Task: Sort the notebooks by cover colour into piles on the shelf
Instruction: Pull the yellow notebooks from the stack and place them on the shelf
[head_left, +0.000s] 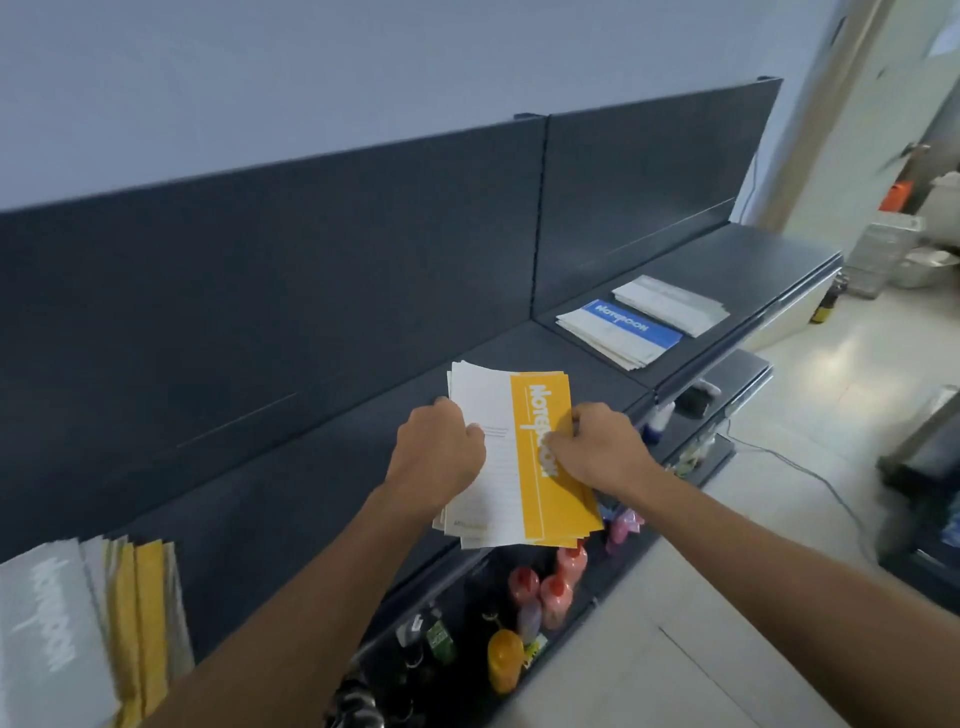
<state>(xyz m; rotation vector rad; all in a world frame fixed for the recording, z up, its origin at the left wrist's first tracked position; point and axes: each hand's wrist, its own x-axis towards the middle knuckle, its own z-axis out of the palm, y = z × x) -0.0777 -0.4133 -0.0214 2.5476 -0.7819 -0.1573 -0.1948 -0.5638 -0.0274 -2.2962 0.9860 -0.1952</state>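
Two hands are on one pile: our left hand (441, 452) curls its fingers over the left edge of the yellow pile (535, 483), thumb laid on the white half of the top cover, and our right hand (597, 447) curls its fingers down onto the yellow band at the pile's right edge. Both grip the notebooks. The pile sits between our fingers, on the dark shelf (311, 493) or just above it; we cannot tell which. Its covers are slightly fanned, and its near corner seems to jut past the shelf's front lip.

We judge the step in hand to be the settling of the yellow pile, with the lot being squared between the two hands. Beyond our right fingers, well apart, lies the blue pile (618, 327), and just past it a pale pile (670, 304). Back from our left fingers, down by the elbow, waits the mixed stack (78, 623), a grey cover on top with yellow edges showing beside it. By our reckoning the sorting is partway through.

The next move calls for us to push the fanned covers flush and draw the pile back from the lip, since bottles (545, 587) stand on the lower level right beneath it. Then we let go, reach back left to the mixed stack, and carry its grey top cover to the pile that matches, likely the pale one far to the right of our fingers
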